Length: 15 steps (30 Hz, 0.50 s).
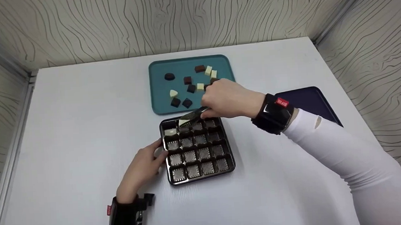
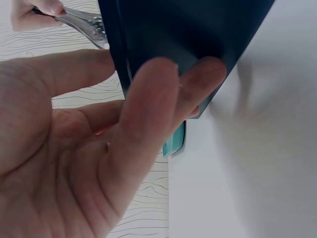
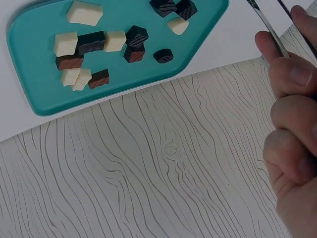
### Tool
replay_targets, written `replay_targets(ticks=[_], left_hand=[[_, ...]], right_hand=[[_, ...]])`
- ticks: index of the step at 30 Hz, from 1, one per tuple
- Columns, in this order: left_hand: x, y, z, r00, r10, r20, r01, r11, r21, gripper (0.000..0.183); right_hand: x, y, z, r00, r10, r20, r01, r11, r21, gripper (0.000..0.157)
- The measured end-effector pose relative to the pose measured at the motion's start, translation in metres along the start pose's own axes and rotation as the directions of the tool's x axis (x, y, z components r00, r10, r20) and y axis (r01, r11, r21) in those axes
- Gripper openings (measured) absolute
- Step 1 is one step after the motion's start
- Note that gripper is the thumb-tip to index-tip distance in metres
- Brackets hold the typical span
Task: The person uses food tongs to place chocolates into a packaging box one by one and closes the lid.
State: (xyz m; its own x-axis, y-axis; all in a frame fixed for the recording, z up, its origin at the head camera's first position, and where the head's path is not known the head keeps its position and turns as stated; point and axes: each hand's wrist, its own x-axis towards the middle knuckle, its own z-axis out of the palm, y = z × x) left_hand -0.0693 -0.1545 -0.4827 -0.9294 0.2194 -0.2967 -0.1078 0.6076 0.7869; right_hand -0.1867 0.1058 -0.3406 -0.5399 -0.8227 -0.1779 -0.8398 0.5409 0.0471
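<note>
My right hand [image 1: 229, 97] grips a pair of metal tongs [image 1: 194, 116] at the handle, fingers curled round it in the right wrist view. A white chocolate [image 1: 183, 122] shows at the tong tips, over the far-left part of a black compartment tray [image 1: 200, 178]. Another white chocolate [image 1: 170, 132] lies in the tray's far-left corner compartment. My left hand [image 1: 144, 166] holds the tray by its left edge; in the left wrist view its thumb and fingers are against the tray's dark outer surface [image 2: 173, 29].
Behind the compartment tray lies a teal tray [image 1: 157, 84] with several dark, brown and white chocolates on it. A dark blue tray [image 1: 304, 102] lies on the right, partly under my right forearm. All stand on a white table [image 1: 83, 133] against a wood-patterned wall [image 1: 160, 21].
</note>
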Motion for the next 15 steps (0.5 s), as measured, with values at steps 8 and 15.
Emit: replay_targets(ticks=[8,15], left_hand=[[0.001,0.001,0.0,1.0,0.005,-0.004,-0.005,1.0,0.007,0.055],[0.0,-0.001,-0.001,1.0,-0.006,0.007,0.006,1.0,0.004,0.057]], right_hand=[[0.014,-0.007,0.003,0.998,-0.028,0.048,0.03,0.998,-0.058,0.057],[0.032,-0.018,0.0,0.987,-0.031,0.159,0.054,0.988,-0.142,0.046]])
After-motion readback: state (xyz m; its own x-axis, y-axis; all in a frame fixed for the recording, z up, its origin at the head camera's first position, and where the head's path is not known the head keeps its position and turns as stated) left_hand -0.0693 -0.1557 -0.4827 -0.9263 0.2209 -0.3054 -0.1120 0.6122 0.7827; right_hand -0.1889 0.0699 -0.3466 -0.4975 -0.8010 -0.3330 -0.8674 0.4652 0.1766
